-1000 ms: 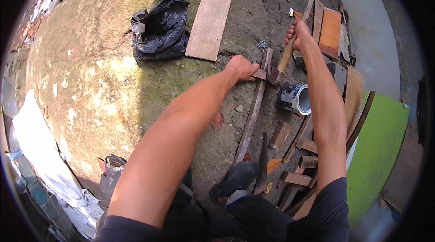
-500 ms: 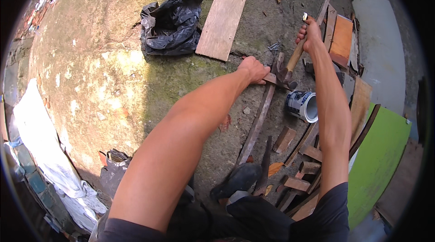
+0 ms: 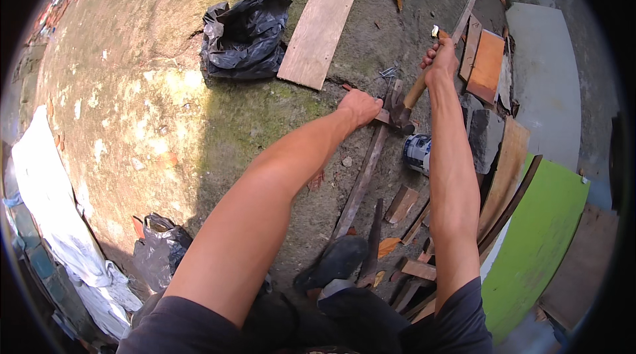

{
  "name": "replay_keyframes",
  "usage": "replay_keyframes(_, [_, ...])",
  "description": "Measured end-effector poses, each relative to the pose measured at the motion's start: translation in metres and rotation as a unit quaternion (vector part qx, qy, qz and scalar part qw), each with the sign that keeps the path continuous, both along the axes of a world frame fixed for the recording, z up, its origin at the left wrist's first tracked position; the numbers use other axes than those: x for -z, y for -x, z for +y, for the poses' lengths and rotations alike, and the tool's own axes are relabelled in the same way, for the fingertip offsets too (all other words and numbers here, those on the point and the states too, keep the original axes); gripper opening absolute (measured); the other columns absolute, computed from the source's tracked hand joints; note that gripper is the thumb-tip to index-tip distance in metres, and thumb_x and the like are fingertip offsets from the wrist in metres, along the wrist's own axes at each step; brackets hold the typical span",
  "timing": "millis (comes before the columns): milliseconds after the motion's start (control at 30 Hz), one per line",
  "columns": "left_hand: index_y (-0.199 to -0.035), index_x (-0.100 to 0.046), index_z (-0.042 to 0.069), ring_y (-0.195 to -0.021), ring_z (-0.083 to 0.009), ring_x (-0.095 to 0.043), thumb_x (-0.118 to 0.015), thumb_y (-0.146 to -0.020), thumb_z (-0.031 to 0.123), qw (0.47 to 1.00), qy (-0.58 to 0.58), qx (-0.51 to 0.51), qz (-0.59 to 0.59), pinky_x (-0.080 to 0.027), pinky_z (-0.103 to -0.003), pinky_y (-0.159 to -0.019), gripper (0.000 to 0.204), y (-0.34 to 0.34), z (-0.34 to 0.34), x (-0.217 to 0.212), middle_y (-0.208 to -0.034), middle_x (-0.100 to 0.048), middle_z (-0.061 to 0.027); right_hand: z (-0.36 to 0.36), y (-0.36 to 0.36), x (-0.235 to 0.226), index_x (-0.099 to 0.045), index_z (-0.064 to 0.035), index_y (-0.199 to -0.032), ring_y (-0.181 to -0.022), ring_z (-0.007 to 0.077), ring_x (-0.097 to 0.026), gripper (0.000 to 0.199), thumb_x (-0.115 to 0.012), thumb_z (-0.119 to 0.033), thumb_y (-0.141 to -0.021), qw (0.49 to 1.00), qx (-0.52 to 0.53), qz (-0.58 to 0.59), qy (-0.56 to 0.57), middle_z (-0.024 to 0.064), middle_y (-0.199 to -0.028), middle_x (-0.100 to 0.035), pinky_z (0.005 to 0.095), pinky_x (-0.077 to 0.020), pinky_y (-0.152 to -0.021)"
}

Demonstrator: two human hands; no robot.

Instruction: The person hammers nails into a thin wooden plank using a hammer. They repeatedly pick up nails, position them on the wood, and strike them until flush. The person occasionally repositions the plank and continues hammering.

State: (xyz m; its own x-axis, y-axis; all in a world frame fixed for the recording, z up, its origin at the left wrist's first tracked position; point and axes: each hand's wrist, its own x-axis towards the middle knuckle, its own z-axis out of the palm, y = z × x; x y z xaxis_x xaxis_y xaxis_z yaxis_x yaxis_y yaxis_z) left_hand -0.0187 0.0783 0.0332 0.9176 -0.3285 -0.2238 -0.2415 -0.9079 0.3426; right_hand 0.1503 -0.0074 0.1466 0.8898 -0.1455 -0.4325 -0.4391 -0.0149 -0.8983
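Observation:
My right hand (image 3: 440, 66) is closed around the wooden handle of a claw hammer (image 3: 415, 92). The hammer's dark head is down by a short wooden piece (image 3: 383, 116), which my left hand (image 3: 362, 107) grips at its other end. That piece lies across a long narrow wooden strip (image 3: 361, 185) running along the ground toward me. Whether the hammer touches the wood is hard to tell. A dark shoe (image 3: 341, 262) of mine is at the strip's near end. Several loose nails (image 3: 388, 72) lie just beyond the hammer head.
A tin can (image 3: 415, 153) lies partly behind my right forearm. Wood offcuts (image 3: 402, 203), a grey block (image 3: 485, 139) and a green board (image 3: 536, 235) crowd the right. Farther off are a flat plank (image 3: 319, 29) and a black plastic bag (image 3: 245, 49); white sheeting (image 3: 53, 195) lies left.
The view has shifted, moving most things slightly left in the picture. My right forearm now covers the can's mouth. Both hands keep their grips, and the hammer head stays by the short piece.

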Motion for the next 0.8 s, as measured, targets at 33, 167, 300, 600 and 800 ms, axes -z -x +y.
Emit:
replay_keyframes(33, [-0.106,-0.058,0.004,-0.088,-0.0337,-0.072,-0.051,-0.098,0.027,1.0,0.015,-0.027,-0.002,-0.056,-0.044,-0.072,0.026,0.001,-0.002,0.003,-0.092,-0.073,-0.0163,0.002,0.001,0.0,-0.047,-0.0116,-0.072,-0.043,0.0146,-0.039,0.023,-0.053,-0.029,-0.086,1.0,-0.003,-0.006,-0.003,0.0006,-0.055,-0.044,0.0347,-0.0334,-0.046])
replay_keyframes(167, [-0.107,-0.061,0.005,-0.094,-0.0307,-0.072,-0.045,-0.098,0.016,0.999,0.021,-0.027,0.041,-0.056,-0.043,-0.075,0.021,-0.004,-0.007,-0.01,-0.101,-0.074,-0.0147,-0.008,0.002,0.001,-0.047,-0.0109,-0.072,-0.043,0.0145,-0.039,0.023,-0.053,-0.029,-0.085,1.0,0.014,-0.022,-0.015,0.0009,-0.055,-0.044,0.0347,-0.0329,-0.046])
replay_keyframes(300, [-0.104,-0.059,0.002,-0.089,-0.0336,-0.072,-0.043,-0.097,0.016,0.998,0.039,-0.025,0.037,-0.056,-0.045,-0.073,0.022,-0.004,-0.006,-0.006,-0.096,-0.073,-0.018,-0.011,0.015,-0.004,-0.046,-0.0101,-0.073,-0.043,0.0153,-0.038,0.024,-0.051,-0.03,-0.085,0.999,0.021,-0.041,-0.025,0.0015,-0.055,-0.043,0.0345,-0.0331,-0.046])
replay_keyframes(600, [-0.102,-0.058,0.004,-0.084,-0.0354,-0.073,-0.045,-0.097,0.015,0.999,0.041,-0.027,-0.004,-0.057,-0.046,-0.069,0.018,-0.003,-0.01,0.0,-0.091,-0.073,-0.0194,-0.052,0.102,-0.027,-0.042,-0.0084,-0.07,-0.047,0.0169,-0.038,0.025,-0.046,-0.026,-0.086,0.974,0.028,-0.18,-0.135,0.0049,-0.055,-0.04,0.0328,-0.037,-0.05])
replay_keyframes(800, [-0.109,-0.059,0.006,-0.101,-0.0299,-0.069,-0.05,-0.095,0.015,0.992,-0.002,-0.109,0.055,-0.054,-0.043,-0.083,0.019,0.007,-0.023,-0.004,-0.106,-0.07,-0.0143,-0.1,0.193,-0.028,-0.039,-0.0113,-0.064,-0.046,0.0181,-0.037,0.029,-0.038,-0.026,-0.088,0.93,0.076,-0.294,-0.209,0.0048,-0.051,-0.036,0.0355,-0.0399,-0.055])
